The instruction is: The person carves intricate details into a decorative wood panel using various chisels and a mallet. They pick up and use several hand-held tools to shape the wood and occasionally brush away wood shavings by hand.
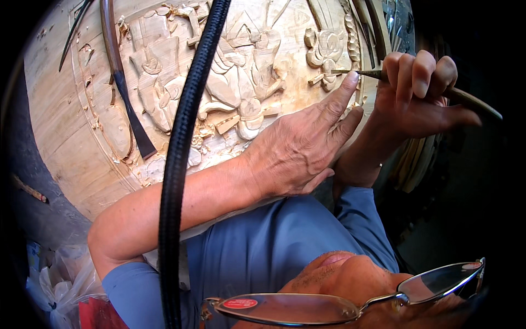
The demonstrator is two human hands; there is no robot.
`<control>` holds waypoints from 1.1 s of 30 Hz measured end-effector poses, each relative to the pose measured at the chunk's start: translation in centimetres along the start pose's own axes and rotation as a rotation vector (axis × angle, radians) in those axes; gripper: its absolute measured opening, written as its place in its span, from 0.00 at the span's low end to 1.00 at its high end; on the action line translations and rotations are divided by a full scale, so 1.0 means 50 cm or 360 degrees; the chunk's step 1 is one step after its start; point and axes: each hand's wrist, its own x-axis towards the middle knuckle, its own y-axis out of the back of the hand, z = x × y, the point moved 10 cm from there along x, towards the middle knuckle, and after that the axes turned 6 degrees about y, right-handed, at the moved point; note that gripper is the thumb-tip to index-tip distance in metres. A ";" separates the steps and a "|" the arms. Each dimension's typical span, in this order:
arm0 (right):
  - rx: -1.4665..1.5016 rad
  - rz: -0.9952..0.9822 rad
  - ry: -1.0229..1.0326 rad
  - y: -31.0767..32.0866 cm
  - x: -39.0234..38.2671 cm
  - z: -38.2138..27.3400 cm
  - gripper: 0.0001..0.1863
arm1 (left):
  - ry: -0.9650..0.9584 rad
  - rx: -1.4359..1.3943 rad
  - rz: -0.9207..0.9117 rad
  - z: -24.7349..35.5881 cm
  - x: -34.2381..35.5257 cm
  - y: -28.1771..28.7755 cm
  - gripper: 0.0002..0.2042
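My right hand (416, 90) is closed around a slim carving chisel (471, 102), its curved handle sticking out past the palm. The narrow blade points left, onto a small carved figure (329, 46) at the right side of a pale wooden relief panel (66, 129). My left hand (304, 140) reaches across the panel's near edge with its fingers stretched out. Its index fingertip lies against the blade near the carving; the thumb and other fingers are apart and grip nothing. Larger figures (241, 77) stand in relief at the panel's middle.
A wide-bladed chisel (126, 104) lies on the panel's left, near a thin dark tool (74, 35). More tools (375, 27) lie at the far right. Wood chips are scattered about. A black braided cable (186, 120) crosses the view. Plastic bags (63, 279) sit at lower left.
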 end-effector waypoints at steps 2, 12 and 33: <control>-0.0003 0.0118 0.0009 0.014 -0.005 0.003 0.49 | 0.0009 0.0026 0.0017 -0.002 -0.001 0.001 0.51; -0.0030 0.0286 -0.0183 0.039 -0.019 0.013 0.53 | 0.0008 0.0070 -0.0004 -0.002 -0.001 -0.001 0.50; -0.0072 0.0221 -0.0235 0.058 -0.022 0.014 0.52 | 0.0033 0.0084 -0.0010 -0.005 -0.003 -0.006 0.49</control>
